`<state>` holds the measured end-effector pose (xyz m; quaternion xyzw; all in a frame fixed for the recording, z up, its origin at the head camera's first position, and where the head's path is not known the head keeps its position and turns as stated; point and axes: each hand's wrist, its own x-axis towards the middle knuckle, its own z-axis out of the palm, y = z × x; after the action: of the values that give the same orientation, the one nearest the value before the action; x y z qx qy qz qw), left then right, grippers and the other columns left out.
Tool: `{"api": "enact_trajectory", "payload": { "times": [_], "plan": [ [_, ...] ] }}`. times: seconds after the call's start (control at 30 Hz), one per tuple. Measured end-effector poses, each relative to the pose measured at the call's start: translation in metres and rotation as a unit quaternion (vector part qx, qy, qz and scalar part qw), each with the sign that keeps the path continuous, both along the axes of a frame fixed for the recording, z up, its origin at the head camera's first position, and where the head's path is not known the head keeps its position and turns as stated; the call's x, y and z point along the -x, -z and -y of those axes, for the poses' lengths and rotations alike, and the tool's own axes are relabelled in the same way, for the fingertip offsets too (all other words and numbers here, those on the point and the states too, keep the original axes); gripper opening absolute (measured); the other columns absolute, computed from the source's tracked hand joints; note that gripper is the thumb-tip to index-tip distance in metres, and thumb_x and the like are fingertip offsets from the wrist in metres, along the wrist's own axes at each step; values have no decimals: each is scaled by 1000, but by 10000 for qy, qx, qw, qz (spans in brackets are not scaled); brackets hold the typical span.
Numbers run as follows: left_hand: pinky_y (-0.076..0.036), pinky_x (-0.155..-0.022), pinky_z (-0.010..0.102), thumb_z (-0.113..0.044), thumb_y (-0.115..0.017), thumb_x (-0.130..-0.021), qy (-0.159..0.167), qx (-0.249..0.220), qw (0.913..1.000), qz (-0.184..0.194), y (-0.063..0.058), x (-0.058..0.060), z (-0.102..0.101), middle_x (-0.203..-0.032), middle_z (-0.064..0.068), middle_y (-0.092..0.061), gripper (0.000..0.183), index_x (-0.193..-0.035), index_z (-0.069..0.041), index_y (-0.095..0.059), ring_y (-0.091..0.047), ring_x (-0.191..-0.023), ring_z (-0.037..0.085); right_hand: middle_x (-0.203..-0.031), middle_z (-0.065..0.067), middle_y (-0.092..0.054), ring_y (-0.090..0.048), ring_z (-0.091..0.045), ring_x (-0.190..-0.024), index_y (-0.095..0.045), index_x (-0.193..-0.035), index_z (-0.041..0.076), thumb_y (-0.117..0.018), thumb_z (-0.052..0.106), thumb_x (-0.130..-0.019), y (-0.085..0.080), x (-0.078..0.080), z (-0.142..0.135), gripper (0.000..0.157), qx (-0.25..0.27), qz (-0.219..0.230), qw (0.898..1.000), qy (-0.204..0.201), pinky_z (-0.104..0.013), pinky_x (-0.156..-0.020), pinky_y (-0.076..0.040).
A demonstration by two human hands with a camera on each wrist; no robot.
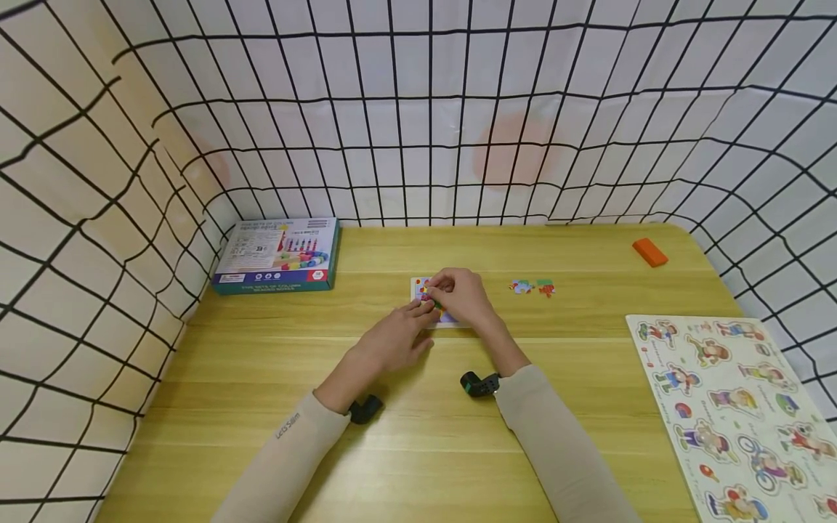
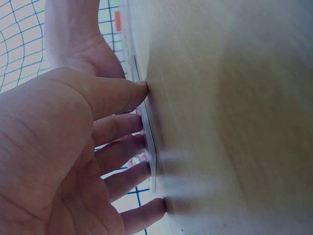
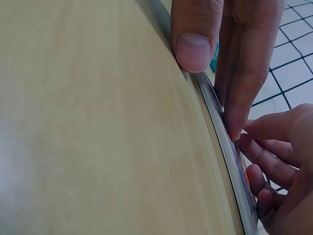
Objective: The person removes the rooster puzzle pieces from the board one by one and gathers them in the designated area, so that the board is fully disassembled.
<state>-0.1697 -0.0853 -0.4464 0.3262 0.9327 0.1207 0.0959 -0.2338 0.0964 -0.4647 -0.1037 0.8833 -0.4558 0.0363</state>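
A small colourful jigsaw puzzle [image 1: 451, 317] in a pale tray lies on the table, partly covered by both hands. My left hand [image 1: 395, 338] rests at its near left side with fingers extended; in the left wrist view the thumb [image 2: 120, 93] touches the tray's edge. Over the puzzle, my right hand [image 1: 461, 296] has curled fingers, with thumb and index pinching at a jigsaw piece mostly hidden by them. In the right wrist view, its fingers [image 3: 269, 161] meet the puzzle surface beside the left fingertips. Loose jigsaw pieces [image 1: 521, 287] lie to the right.
A flat toy box [image 1: 275, 256] sits at the back left. At the back right is an orange block [image 1: 650, 252]. A large picture board [image 1: 732, 399] with figures covers the front right. Black-gridded white walls [image 1: 418, 109] enclose the table [image 1: 418, 450].
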Motion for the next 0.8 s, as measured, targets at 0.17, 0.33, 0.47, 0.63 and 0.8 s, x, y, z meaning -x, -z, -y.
{"api": "enact_trajectory", "payload": {
  "times": [0.17,0.33,0.47,0.63,0.8],
  "plan": [
    [-30,-126,47,-29,-58,-106,9,-10,10000,24,0,0,-1,-164,12,-39,55,-155,-8,-46,-34,-154,34,-98,-7,-77,-71,-22,-90,-77,-100,12,-73,20,-97,0,0,-1,10,49,14,9999,138,-38,-83,-58],
    [-30,-126,47,-29,-58,-106,-24,8,10000,51,0,1,-1,-165,12,-39,55,-155,-8,-46,-34,-154,34,-96,-7,-77,-72,-22,-90,-76,-99,11,-73,20,-96,0,0,-3,10,58,-2,9997,235,-39,-81,-58],
    [-30,-126,48,-29,-57,-107,-35,64,10000,51,1,1,-2,-165,11,-39,55,-156,-8,-46,-34,-154,34,-97,-7,-79,-73,-23,-90,-71,-111,11,-73,19,-94,1,1,-5,19,132,37,9996,266,-40,-83,-58],
    [-30,-126,48,-29,-57,-106,-27,48,10000,49,0,0,-1,-165,12,-39,55,-156,-8,-46,-34,-154,34,-104,-8,-79,-74,-24,-96,-73,-123,16,-70,20,-95,0,2,-6,29,179,35,9997,174,-44,-88,-59],
    [-30,-126,48,-29,-58,-106,-36,-9,10000,59,-1,0,-1,-164,12,-40,55,-155,-8,-46,-34,-154,35,-103,-7,-79,-74,-23,-97,-77,-117,18,-71,20,-93,-1,2,-8,25,174,-28,9996,204,-44,-87,-60]
  ]
}}
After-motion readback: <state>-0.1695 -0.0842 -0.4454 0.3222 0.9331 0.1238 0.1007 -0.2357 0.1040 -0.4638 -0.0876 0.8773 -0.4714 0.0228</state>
